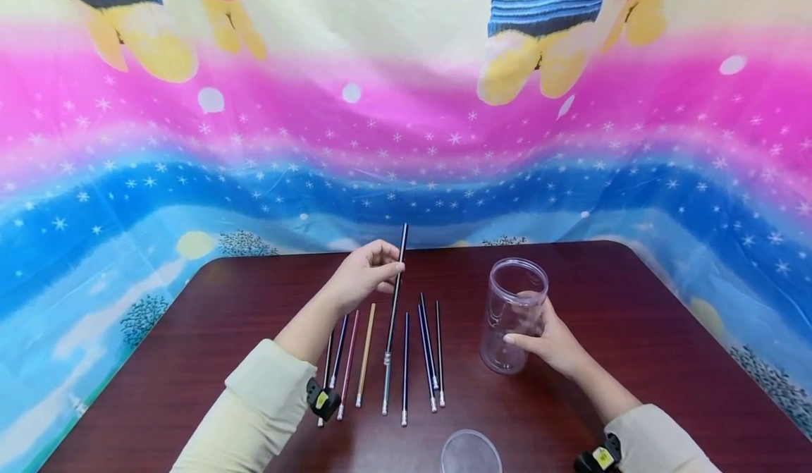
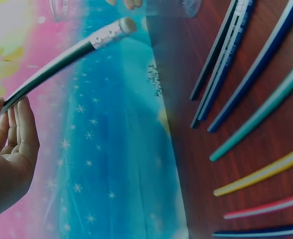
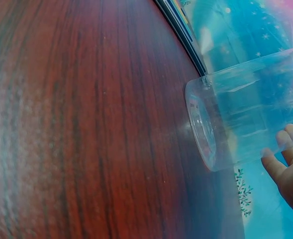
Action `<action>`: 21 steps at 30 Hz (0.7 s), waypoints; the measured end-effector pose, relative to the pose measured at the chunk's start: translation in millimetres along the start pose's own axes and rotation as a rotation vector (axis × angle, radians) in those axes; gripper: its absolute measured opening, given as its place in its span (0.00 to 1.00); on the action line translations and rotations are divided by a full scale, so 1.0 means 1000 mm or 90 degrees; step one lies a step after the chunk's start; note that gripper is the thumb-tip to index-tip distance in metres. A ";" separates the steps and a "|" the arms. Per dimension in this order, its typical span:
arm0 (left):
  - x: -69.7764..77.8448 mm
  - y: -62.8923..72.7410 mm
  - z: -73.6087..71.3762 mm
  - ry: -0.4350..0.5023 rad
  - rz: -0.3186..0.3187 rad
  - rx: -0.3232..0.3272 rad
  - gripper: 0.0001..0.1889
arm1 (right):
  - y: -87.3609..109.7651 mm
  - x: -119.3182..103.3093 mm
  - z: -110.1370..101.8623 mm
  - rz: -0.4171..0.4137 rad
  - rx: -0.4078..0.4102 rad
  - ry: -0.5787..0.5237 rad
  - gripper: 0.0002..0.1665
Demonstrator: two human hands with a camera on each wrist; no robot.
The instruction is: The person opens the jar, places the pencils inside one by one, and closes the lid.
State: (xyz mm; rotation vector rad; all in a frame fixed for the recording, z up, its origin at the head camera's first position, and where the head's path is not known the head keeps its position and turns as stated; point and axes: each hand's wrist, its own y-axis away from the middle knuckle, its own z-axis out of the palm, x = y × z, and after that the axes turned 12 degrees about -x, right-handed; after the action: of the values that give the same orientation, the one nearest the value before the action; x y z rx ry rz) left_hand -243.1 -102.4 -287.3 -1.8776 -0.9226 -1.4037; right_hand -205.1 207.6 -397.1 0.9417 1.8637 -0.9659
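A black pencil [image 1: 394, 304] with a white eraser end is pinched between the thumb and fingers of my left hand [image 1: 363, 274]. It slants with the eraser end downward, above the row of pencils on the table; the left wrist view shows its eraser tip large and close. My right hand [image 1: 550, 338] grips a clear plastic jar [image 1: 497, 335] from its right side, thumb in front. The jar is upright with its mouth open at the top. Its round base shows close to the table in the right wrist view, and it holds no pencils.
On the dark red wooden table [image 1: 254, 297] lie several pencils side by side: a yellow one [image 1: 366, 353], a red one [image 1: 348, 369], a green one [image 2: 258, 117] and dark blue ones [image 1: 406, 367]. A clear round lid [image 1: 471, 432] lies at the front edge. Patterned cloth [image 1: 393, 134] hangs behind.
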 end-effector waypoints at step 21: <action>0.036 -0.057 0.025 0.167 0.062 0.018 0.06 | -0.001 0.001 0.000 -0.015 -0.011 0.005 0.38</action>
State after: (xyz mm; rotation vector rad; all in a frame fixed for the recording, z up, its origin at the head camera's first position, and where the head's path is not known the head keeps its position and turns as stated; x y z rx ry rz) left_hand -268.8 -43.5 -255.0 -1.6459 -0.7082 -1.5240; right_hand -206.7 207.6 -397.8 0.9164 1.8916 -0.9608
